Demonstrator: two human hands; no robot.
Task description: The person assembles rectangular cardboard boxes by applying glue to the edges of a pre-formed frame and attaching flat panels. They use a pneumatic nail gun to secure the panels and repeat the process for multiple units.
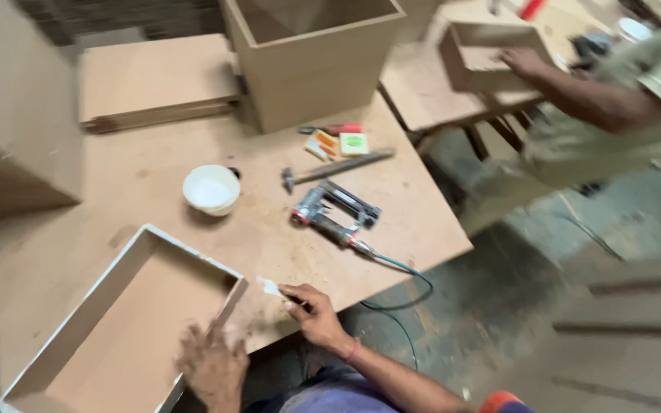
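- At the near right corner of the shallow box [109, 275], the right hand [311, 313] is pinched shut on a small white-tipped scrap [271, 287]. Its tip sits just off that corner, on the workbench [154, 176].
- The left hand [210, 365] rests on the box's near right wall. It's motion-blurred, so I can't tell if the fingers actually grip the wall or just press on it. The two hands are apart, with the corner between them.
- The box itself lies flat on the bench, open side up, with pale white edges along the rim.
- My read: this is the glue or filler stage, dabbing white stuff along the box's edge. The white bowl [211, 189] just beyond the box's far corner looks like the supply, but that's a guess.
- To carry on, the scrap's tip would need to land on the narrow rim without slopping over, with the other hand keeping the box from sliding.
- Further out to the right of the box are a nail gun [334, 216] with its hose [399, 275] dropping off the bench edge, then a hammer [336, 168] and some small packets [342, 144].
- Well beyond the box stands a tall open box [311, 69].
- Far off to the right, a co-worker's hand [522, 63] is on a small frame [483, 53] at another table.
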